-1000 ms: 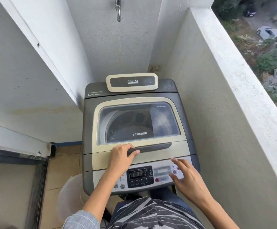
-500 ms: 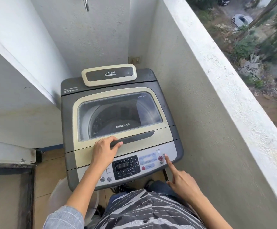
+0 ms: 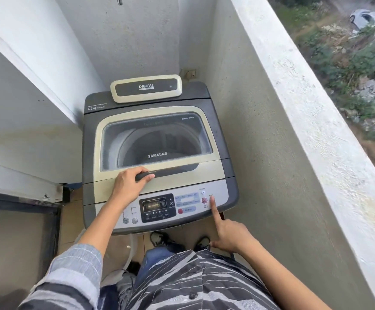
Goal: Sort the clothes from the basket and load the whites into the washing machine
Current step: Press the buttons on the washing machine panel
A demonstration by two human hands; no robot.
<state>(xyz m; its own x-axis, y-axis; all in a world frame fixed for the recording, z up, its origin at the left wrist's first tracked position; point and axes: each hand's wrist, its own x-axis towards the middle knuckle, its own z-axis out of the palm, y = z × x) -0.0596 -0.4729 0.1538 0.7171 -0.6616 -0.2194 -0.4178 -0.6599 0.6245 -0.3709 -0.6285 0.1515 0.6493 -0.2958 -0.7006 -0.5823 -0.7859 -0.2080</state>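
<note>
The Samsung top-load washing machine (image 3: 157, 153) stands directly in front of you, tucked into the narrow end of the balcony between the white wall on your left and the parapet wall (image 3: 316, 121) on your right. Its body is dark grey with a cream-framed glass lid (image 3: 155, 139), and the lid lies flat and closed; through the glass you can see the grey drum, though whether any clothes are inside cannot be told. A cream "DIGITAL" unit (image 3: 146, 88) sits on the back of the top.

Your left hand (image 3: 130, 184) holds the dark lid handle (image 3: 170, 172), fingers curled over its left end with the thumb under it. Your right hand (image 3: 229, 236) points with the index finger out straight and the other fingers folded in, holding nothing; the fingertip rests on the silver control panel (image 3: 217, 191) just right of the red start/pause button (image 3: 204, 200). The small display (image 3: 154, 203) is lit.
</note>
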